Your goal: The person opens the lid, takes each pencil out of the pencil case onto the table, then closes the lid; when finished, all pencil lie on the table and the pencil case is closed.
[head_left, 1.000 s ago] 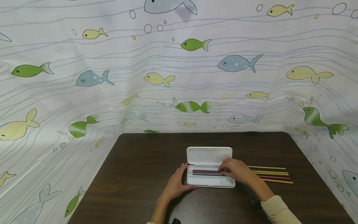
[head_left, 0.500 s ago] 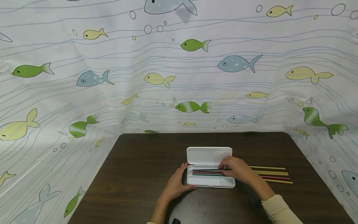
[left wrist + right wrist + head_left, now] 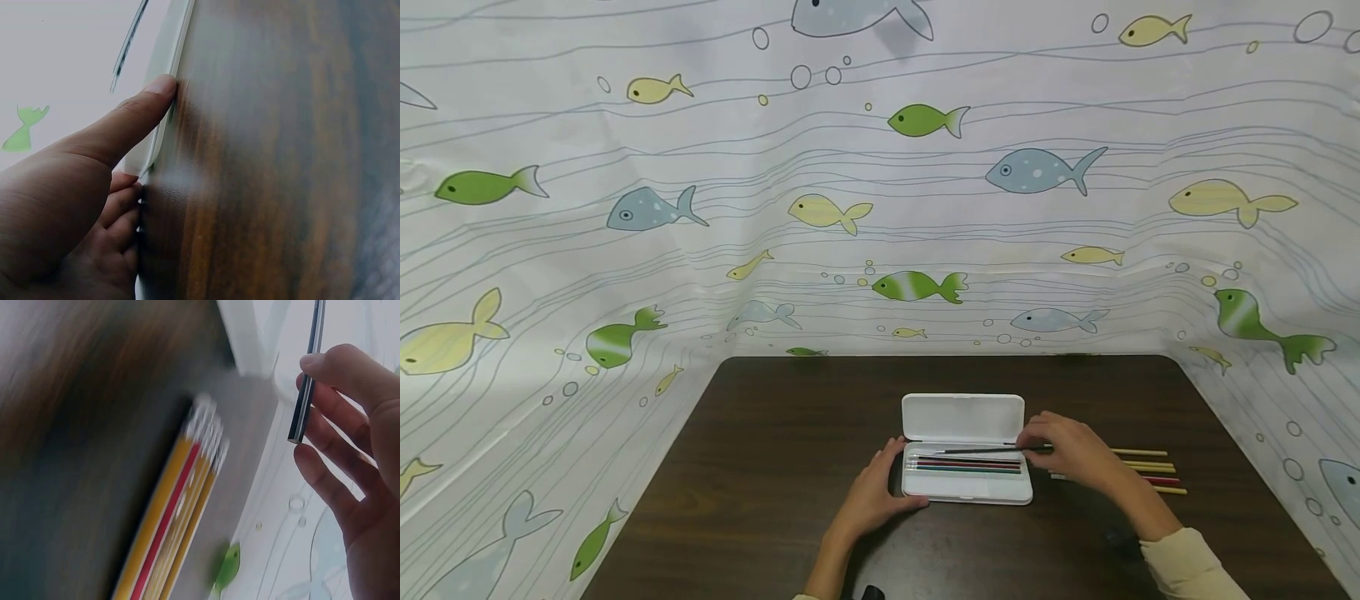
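In the head view a white pencil case (image 3: 970, 490) lies with its lid (image 3: 962, 418) raised at the back. My left hand (image 3: 871, 490) holds the case's left end, thumb at the front side and fingers round the back. The left wrist view has the thumb (image 3: 140, 109) pressed along the case's edge. My right hand (image 3: 1071, 448) pinches a black pencil (image 3: 985, 451) near its right end; the pencil reaches leftward over the case. A silver stripe runs along it in the right wrist view. Several dark, red and green pencils (image 3: 970, 466) lie inside the case.
Right of the case, several yellow pencils (image 3: 1146, 464) and a red pencil (image 3: 165, 525) lie side by side on the dark wooden table (image 3: 790, 442), partly behind my right arm. A white sheet with printed fish (image 3: 917, 286) hangs round the table's back and sides.
My right hand has moved right, out from over the case, drawing the black pencil up and away from the others. The left hand has stayed on the case's left end.
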A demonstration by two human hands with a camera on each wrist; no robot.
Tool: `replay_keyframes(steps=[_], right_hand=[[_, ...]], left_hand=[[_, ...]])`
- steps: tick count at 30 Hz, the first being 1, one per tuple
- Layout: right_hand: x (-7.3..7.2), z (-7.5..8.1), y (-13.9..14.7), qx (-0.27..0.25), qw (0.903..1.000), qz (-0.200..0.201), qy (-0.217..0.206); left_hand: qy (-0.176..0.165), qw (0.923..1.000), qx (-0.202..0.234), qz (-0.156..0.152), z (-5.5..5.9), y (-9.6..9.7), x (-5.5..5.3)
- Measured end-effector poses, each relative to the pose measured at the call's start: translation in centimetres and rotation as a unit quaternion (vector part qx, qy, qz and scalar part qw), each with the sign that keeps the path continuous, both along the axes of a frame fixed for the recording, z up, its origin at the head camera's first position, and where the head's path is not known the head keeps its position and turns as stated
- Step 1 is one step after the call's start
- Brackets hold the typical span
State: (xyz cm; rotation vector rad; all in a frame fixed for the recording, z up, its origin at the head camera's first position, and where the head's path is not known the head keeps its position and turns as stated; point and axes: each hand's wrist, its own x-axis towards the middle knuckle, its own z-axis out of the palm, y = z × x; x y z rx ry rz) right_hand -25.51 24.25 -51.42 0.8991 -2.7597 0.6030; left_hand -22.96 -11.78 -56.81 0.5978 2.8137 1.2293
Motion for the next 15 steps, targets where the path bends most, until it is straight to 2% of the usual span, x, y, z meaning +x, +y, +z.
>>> replay_keyframes(steps=[8, 15], right_hand=[[0.9, 0.4, 4.5, -0.001, 0.9985, -0.023, 0.050], [1.7, 0.8, 8.1, 0.011, 0.9968, -0.050, 0.062]], left_hand=[[0.001, 1.0000, 0.000, -0.001, 0.1, 0.0, 0.1], [0.002, 1.0000, -0.001, -0.001, 0.1, 0.1, 0.2]])
